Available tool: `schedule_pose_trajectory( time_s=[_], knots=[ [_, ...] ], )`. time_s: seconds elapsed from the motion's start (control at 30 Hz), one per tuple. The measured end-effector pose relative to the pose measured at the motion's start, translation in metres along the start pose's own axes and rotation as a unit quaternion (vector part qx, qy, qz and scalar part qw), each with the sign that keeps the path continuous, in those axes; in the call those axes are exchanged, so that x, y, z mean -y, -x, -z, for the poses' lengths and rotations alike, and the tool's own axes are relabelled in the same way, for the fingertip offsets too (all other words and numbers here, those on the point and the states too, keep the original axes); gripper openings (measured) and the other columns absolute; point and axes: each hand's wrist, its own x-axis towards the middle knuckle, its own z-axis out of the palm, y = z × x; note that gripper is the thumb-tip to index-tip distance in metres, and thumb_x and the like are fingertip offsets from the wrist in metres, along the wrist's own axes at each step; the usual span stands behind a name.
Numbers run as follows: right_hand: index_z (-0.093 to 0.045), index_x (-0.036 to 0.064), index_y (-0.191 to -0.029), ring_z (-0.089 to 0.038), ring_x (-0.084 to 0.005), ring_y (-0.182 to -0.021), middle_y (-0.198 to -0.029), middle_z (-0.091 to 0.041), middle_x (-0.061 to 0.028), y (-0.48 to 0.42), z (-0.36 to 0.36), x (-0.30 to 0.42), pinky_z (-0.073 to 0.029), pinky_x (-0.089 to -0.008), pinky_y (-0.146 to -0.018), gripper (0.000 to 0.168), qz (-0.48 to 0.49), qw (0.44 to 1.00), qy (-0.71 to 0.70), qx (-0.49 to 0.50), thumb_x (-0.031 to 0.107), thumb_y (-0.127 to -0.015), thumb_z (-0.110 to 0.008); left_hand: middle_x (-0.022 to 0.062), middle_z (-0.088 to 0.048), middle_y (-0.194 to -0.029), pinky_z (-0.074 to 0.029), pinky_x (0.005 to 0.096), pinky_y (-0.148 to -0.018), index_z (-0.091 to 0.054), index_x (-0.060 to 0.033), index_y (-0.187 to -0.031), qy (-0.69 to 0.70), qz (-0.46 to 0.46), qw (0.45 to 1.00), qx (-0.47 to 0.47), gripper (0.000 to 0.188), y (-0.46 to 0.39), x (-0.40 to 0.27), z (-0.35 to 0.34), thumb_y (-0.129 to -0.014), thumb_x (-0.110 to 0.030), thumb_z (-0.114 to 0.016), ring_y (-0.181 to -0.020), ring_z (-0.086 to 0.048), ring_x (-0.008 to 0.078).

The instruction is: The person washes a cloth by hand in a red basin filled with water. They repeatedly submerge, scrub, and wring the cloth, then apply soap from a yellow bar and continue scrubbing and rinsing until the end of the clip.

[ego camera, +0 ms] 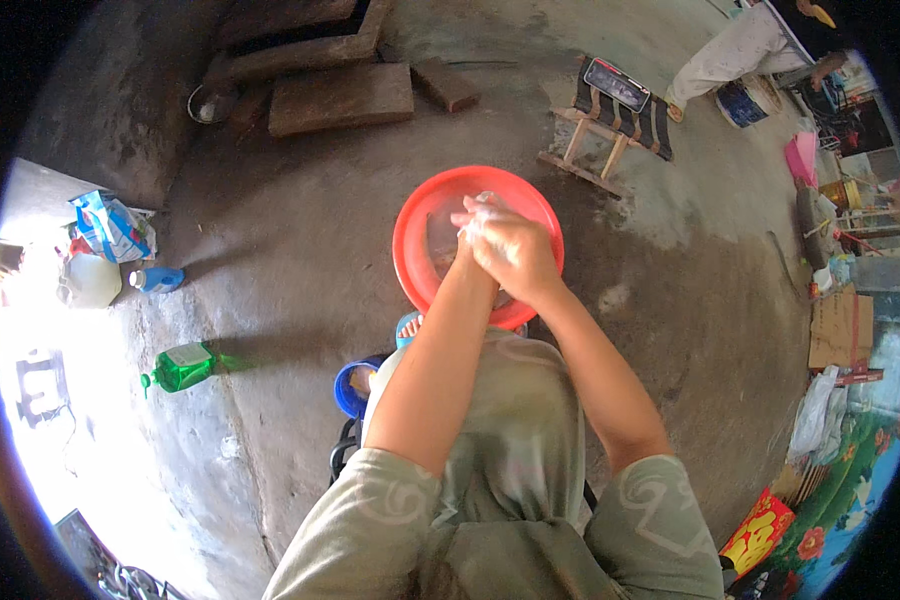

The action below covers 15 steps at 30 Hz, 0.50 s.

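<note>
Over a red plastic basin [412, 247] on the floor, my two hands are pressed together, with whitish foam on the skin. My right hand [516, 251] lies across my left hand [474, 225] and covers much of it. Some fingertips of the left stick out at the upper left. Whether anything small is between the palms cannot be seen. Behind my hands and wrists, the inside of the basin is partly hidden.
Left on the floor stand a green bottle [184, 366], a blue bottle [161, 280] and a blue bucket [349, 394] by my leg. A folding stool [607, 124] holds a phone [616, 84]. Beyond it is another person's leg [727, 60]. Wooden blocks [341, 97] lie ahead.
</note>
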Motion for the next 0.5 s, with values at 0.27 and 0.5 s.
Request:
schedule_pose_trajectory(
  time_s=[0.27, 0.5],
  knots=[
    [-0.061, 0.002, -0.084, -0.058, -0.0225, -0.087, -0.088, -0.060, -0.0139, 0.011, 0.028, -0.028, -0.042, -0.0307, -0.079, 0.015, -0.236, 0.968, -0.012, -0.087, 0.009, -0.073, -0.054, -0.0005, -0.055, -0.076, -0.045, 0.0300, -0.055, -0.054, -0.0154, -0.078, -0.433, 0.037, 0.871, -0.228, 0.024, 0.037, 0.065, -0.072, -0.086, -0.030, -0.037, -0.062, -0.052, 0.0131],
    [-0.062, 0.004, -0.085, -0.057, -0.0244, -0.089, -0.088, -0.060, -0.0139, 0.005, 0.025, -0.040, -0.039, -0.0329, -0.086, 0.015, -0.171, 0.978, 0.017, -0.119, 0.007, -0.073, -0.053, 0.0029, -0.056, -0.087, -0.046, 0.0326, -0.068, -0.054, -0.0155, -0.086, -0.452, 0.006, 0.876, -0.169, 0.027, 0.040, 0.062, -0.071, -0.087, -0.034, -0.035, -0.080, -0.055, 0.0166]
  ],
)
